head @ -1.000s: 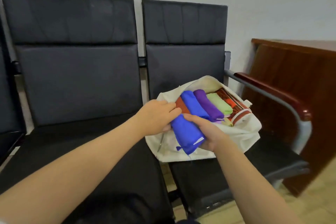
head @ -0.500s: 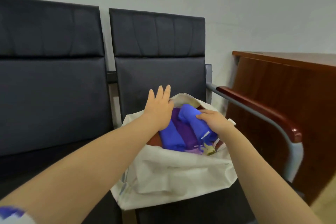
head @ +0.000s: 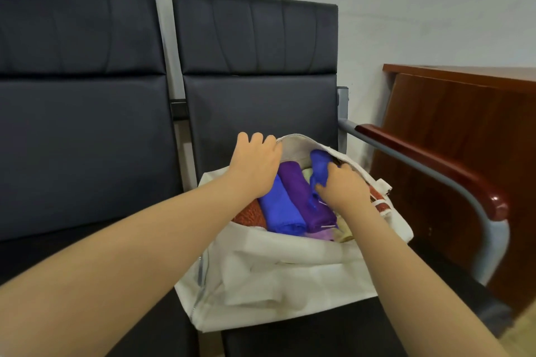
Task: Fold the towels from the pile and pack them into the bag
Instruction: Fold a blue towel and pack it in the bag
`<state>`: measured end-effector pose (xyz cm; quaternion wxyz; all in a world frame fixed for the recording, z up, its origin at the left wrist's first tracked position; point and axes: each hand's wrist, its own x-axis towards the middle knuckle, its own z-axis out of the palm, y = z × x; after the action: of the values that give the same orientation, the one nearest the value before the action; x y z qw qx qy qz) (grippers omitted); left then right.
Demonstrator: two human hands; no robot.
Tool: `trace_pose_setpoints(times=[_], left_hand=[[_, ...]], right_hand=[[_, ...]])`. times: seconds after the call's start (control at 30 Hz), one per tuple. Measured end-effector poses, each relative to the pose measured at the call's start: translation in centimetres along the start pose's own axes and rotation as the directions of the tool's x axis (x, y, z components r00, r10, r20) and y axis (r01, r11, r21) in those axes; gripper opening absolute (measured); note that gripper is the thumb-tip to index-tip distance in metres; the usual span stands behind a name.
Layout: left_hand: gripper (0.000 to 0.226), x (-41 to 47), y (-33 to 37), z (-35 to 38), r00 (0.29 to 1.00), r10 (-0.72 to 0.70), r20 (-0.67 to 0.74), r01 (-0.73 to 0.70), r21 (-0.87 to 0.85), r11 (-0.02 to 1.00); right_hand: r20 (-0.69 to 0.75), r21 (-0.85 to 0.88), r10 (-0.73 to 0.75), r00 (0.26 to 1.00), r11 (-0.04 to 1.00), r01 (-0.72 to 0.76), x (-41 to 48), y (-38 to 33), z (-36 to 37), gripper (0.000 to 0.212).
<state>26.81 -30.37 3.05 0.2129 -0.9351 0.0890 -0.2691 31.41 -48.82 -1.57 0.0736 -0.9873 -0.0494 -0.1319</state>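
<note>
A white cloth bag [head: 278,272] lies open on the right chair seat. Inside it rolled towels lie side by side: an orange one [head: 251,213], a blue one [head: 280,210] and a purple one [head: 301,191], with pale ones partly hidden beneath. My right hand [head: 343,187] is shut on another rolled blue towel [head: 319,166], which stands tilted in the bag's right side, next to the purple one. My left hand [head: 255,164] has its fingers curled over the bag's far rim, holding the opening apart.
Two dark padded chairs [head: 87,139] stand side by side against a pale wall. A grey metal armrest with a red-brown wooden top [head: 435,159] runs along the bag's right. A brown wooden desk [head: 470,124] stands further right.
The blue towel in my right hand has gone from outside the bag down into its right side. My left hand has moved from that towel to the bag's far rim. The view shifted.
</note>
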Motion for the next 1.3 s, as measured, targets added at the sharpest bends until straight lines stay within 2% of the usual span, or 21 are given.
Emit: trace_pose_setpoints(times=[0.07,0.13,0.17,0.23,0.3,0.37,0.43,0.5,0.57,0.6,0.67,0.73,0.8,0.83,0.9,1.03,1.13,1.23,1.3], left_hand=[[0.044,-0.2,0.1,0.1,1.0,-0.023,0.009,0.023,-0.017,1.0],[0.052,-0.7,0.3,0.5,0.998,-0.04,0.044,0.041,-0.011,0.999],[0.06,-0.9,0.2,0.6,0.996,-0.043,0.074,0.042,0.005,0.999],[0.076,-1.3,0.0,0.6,0.986,-0.036,0.166,0.031,0.03,0.999],[0.083,-2.0,-0.2,0.4,0.97,-0.02,0.244,0.019,0.01,1.0],[0.079,-3.0,-0.5,0.2,0.964,0.008,0.267,0.005,-0.047,0.999],[0.063,-4.5,-1.1,-0.1,0.96,0.05,0.276,-0.008,-0.151,0.989],[0.044,-6.0,-2.1,-0.5,0.963,0.094,0.251,-0.014,-0.303,0.953],[0.029,-7.5,-3.4,-0.8,0.965,0.111,0.239,0.009,-0.449,0.894],[0.024,-8.2,-4.0,-0.8,0.961,0.115,0.252,0.026,-0.494,0.869],[0.021,-9.4,-5.0,-0.3,0.955,0.114,0.276,0.059,-0.547,0.835],[0.025,-10.1,-5.6,0.3,0.955,0.103,0.278,0.091,-0.605,0.791],[0.03,-9.9,-5.9,0.9,0.967,0.112,0.227,0.055,-0.622,0.781],[0.031,-9.3,-6.0,1.1,0.972,0.136,0.192,0.01,-0.611,0.792],[0.029,-7.9,-6.4,1.8,0.967,0.204,0.152,-0.069,-0.615,0.785],[0.03,-6.4,-6.8,3.3,0.952,0.256,0.167,-0.084,-0.661,0.746],[0.03,-7.2,-6.0,3.4,0.946,0.274,0.171,-0.095,-0.662,0.744],[0.031,-7.7,-5.9,2.5,0.915,0.316,0.249,-0.078,-0.661,0.746],[0.034,-7.7,-6.1,1.2,0.865,0.38,0.329,-0.091,-0.641,0.762]], right_hand=[[0.129,0.073,-0.136,0.982,0.989,0.128,0.6,0.6,-0.7,0.06],[0.169,0.091,-0.211,0.963,0.976,0.198,0.9,1.5,-1.3,0.072],[0.206,0.041,-0.238,0.949,0.971,0.234,0.9,1.7,-1.4,0.073],[0.285,-0.181,-0.251,0.925,0.934,0.309,0.4,1.1,-1.5,0.068],[0.244,-0.301,-0.277,0.929,0.889,0.344,-0.2,-0.3,-1.6,0.06],[0.202,-0.236,-0.284,0.937,0.915,0.329,-0.7,-1.7,-2.0,0.053],[0.24,-0.218,-0.288,0.927,0.915,0.341,-1.7,-2.9,-2.6,0.042],[0.131,-0.242,-0.334,0.933,0.902,0.357,-2.9,-3.9,-3.0,0.027],[0.003,-0.1,-0.388,0.922,0.917,0.386,-4.5,-5.4,-3.5,0.022],[0.011,0.016,-0.402,0.916,0.916,0.401,-5.3,-6.4,-3.8,0.026],[0.086,0.197,-0.443,0.893,0.886,0.42,-6.5,-8.6,-4.2,0.027],[0.206,0.24,-0.453,0.867,0.883,0.404,-6.8,-10.9,-4.6,0.025],[0.398,0.251,-0.376,0.837,0.922,0.295,-5.2,-13.0,-5.0,0.022],[0.518,0.228,-0.311,0.797,0.948,0.221,-3.9,-13.8,-5.1,0.019],[0.718,0.147,-0.179,0.673,0.984,0.104,-1.3,-14.8,-5.1,0.012],[0.857,0.08,-0.115,0.501,0.993,0.092,1.7,-15.4,-3.9,0.011],[0.888,0.064,-0.114,0.445,0.99,0.126,1.0,-15.5,-3.4,0.01],[0.84,0.116,-0.224,0.494,0.964,0.24,-1.1,-14.7,-3.8,0.019],[0.751,0.194,-0.304,0.587,0.95,0.245,-3.1,-13.5,-4.7,0.019]])
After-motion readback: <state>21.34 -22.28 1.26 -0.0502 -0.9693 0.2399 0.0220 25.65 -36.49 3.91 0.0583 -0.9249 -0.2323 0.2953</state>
